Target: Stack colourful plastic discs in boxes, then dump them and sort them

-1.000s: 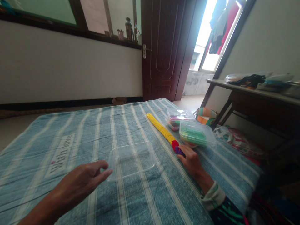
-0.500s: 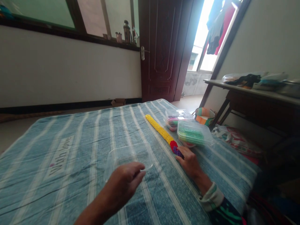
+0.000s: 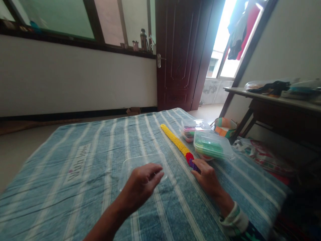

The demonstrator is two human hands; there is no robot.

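The left hand (image 3: 144,180) is hovering palm-down over the near part of a clear plastic container (image 3: 146,155), its forearm slanting in from below; thumb and fingers are curving towards each other with a small gap showing. Whether it is touching the rim, I cannot tell. The right hand (image 3: 207,176) is pinching the purple end (image 3: 192,163) of a knobbly strip (image 3: 177,142) between thumb and fingertips, the wrist bending in from a pale cuff (image 3: 233,216). From that pinch, the strip is running away leftward, first red, then long and yellow.

Just beyond the right hand, a lidded box of green pieces (image 3: 210,145) is sitting close to the knuckles, blocking that side; a second lidded box (image 3: 195,125) is standing behind it, beside the yellow length. Farther out past both boxes, a patterned bin (image 3: 225,127) is resting below a desk (image 3: 250,92).

Striped cloth (image 3: 110,197) is stretching between the two hands and widely left of the left one, its far edge lying beyond the strip's yellow tip and its right edge sloping past the right wrist.
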